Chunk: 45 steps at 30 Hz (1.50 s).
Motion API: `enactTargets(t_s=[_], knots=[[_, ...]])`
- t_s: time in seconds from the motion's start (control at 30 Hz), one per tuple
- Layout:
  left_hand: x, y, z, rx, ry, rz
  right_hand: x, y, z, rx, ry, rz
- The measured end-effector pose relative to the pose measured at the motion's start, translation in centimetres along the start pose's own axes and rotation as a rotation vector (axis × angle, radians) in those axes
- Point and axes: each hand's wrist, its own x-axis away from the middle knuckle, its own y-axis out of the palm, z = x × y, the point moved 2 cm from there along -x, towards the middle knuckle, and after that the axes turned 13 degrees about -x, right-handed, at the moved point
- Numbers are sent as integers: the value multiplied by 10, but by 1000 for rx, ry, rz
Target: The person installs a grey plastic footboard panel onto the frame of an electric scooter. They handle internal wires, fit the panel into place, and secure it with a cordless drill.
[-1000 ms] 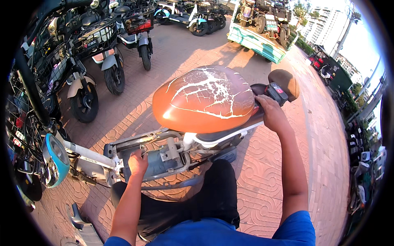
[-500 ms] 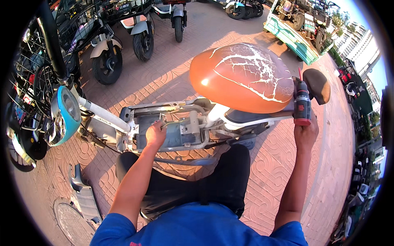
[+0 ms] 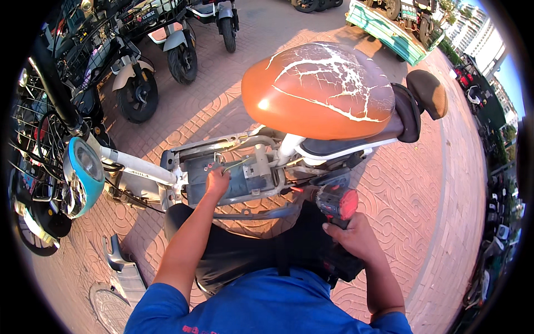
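Note:
An electric scooter with its floor stripped to the bare frame (image 3: 258, 195) stands crosswise before me. My left hand (image 3: 217, 182) is closed over the open floor bay (image 3: 203, 186); what its fingers hold is too small to make out. Beside those fingers runs a thin yellowish wire (image 3: 238, 165). My right hand (image 3: 356, 236) grips a red and black cordless drill (image 3: 336, 201) by its handle, above my right thigh. The drill's red-tipped bit points left, toward the frame's near side. Above the frame sits the cracked orange-brown seat (image 3: 317, 94).
A blue-rimmed headlight (image 3: 86, 167) and wire basket are at the scooter's left end. On the paving, a grey plastic panel (image 3: 129, 278) lies near a round cover (image 3: 111, 306). Parked scooters (image 3: 181, 61) line the far left; a green cargo bed (image 3: 389, 33) stands at the far right.
My right hand has brought the drill from beside the seat's rear down and left, near the frame, and its bit now points left instead of up. My left hand stays at the floor bay.

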Motion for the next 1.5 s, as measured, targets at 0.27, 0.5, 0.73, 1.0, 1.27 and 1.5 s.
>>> enactTargets(t_s=[0.27,0.5,0.73,1.0,1.27,1.5], knots=[[-10,27,-17,153,-4,4,-108,71,14,144,-25,-146],[6,34,-27,78,2,-61,-113,89,56,190,-32,57],[10,34,-34,229,2,-68,-124,103,76,97,54,57],[6,37,-20,281,-50,70,-102,123,81,95,13,230],[7,50,-19,334,-93,58,-100,124,89,117,32,191],[18,40,-9,321,-74,28,-129,143,127,93,-7,158]])
